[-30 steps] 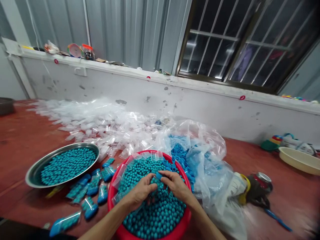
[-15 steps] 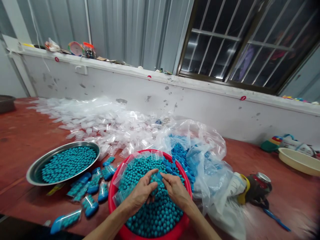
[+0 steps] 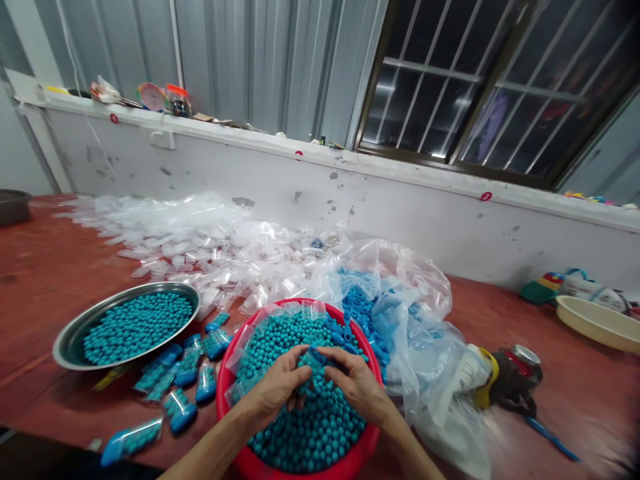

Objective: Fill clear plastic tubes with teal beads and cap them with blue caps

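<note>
Packet point(image 3: 305, 368), one: clear, teal beads inside, blue cap point(image 3: 316, 356) at its upper end; held over the basin point(image 3: 223, 403), within its rim. Left hand point(image 3: 283, 383): fingers closed round the packet. Right hand point(image 3: 356, 383): pinching the cap. Step, apparently: seating the cap; next move seems to call for steady pressure. Basin: red, bead-filled, toward the table's point(image 3: 575, 393) front edge. Filled packets point(image 3: 179, 411): loose, left of the basin. Dish point(image 3: 61, 355): metal, beads, farther left.

One red tub point(image 3: 223, 395), one metal bowl point(image 3: 62, 349) and at least seven bead packets point(image 3: 179, 411) are lying near the table's point(image 3: 45, 273) front edge; one left hand point(image 3: 278, 388) and one right hand point(image 3: 356, 383) are holding another packet point(image 3: 309, 365). One grey basin point(image 3: 13, 209) and one cream basin point(image 3: 600, 327) are sitting toward the back edge.
</note>
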Available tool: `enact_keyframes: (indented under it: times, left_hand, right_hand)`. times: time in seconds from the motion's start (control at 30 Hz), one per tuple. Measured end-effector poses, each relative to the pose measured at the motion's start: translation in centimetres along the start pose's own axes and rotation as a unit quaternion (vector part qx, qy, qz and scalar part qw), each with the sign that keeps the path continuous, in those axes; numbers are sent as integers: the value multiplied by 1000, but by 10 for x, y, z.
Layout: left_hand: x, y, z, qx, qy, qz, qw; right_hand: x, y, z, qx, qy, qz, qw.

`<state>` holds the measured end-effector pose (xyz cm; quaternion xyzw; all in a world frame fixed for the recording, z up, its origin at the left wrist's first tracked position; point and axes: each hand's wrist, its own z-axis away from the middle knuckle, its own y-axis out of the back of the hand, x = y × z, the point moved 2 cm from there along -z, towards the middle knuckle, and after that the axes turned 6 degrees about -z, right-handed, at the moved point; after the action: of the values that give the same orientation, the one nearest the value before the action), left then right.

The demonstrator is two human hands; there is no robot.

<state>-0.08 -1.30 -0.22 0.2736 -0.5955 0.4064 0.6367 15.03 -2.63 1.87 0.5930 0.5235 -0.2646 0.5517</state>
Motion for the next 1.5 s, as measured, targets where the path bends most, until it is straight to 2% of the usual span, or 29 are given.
enact_keyframes:
  times: [0.1, 0.2, 0.27, 0.43, 0.6, 0.8, 0.87, 0.93, 1.0, 1.13, 1.23, 1.3, 1.4, 1.5]
  left_hand:
    - [0, -2, 1, -8, -1, 19, 1000]
    - [-1, -3, 1, -13, 2, 42, 999]
    - [-2, -2, 2, -8, 6, 53, 999]
    - [-3, 2, 4, 13, 13, 42, 999]
    - [-3, -1, 6, 28, 15, 38, 999]
    - [-2, -11, 8, 98, 23, 26, 995]
    - [-2, -11, 7, 96, 7, 14, 995]
    - [-2, -9, 7, 75, -6, -1, 997]
    - [-4, -5, 7, 54, -9, -11, 998]
    - [-5, -1, 8, 49, -4, -46, 998]
    - [-1, -3, 10, 63, -2, -64, 996]
    - [1, -6, 10, 72, -7, -68, 995]
    - [4, -8, 8, 80, -54, -69, 993]
    - [4, -9, 6, 82, -107, -58, 989]
  right_hand:
    - [6, -3, 3, 28, -3, -8, 1000]
    - [6, -7, 6, 95, 52, 78, 991]
    - [5, -10, 9, 106, 78, 128, 983]
    - [3, -14, 12, 89, 104, 159, 978]
    - [-1, -12, 8, 45, 108, 116, 986]
    - [3, -11, 10, 1, 111, 87, 990]
    - [5, -8, 8, 24, 86, 47, 995]
    - [9, -4, 4, 76, 26, -30, 996]
    - [12, -2, -2, 114, -48, -114, 986]
    - [15, -6, -7, 120, -139, -206, 961]
    - [12, -9, -5, 104, -115, -161, 975]
    - [7, -11, -1, 53, -74, -112, 990]
    - [-1, -18, 6, -33, -45, -11, 998]
    - [-8, -27, 9, -65, -6, 132, 989]
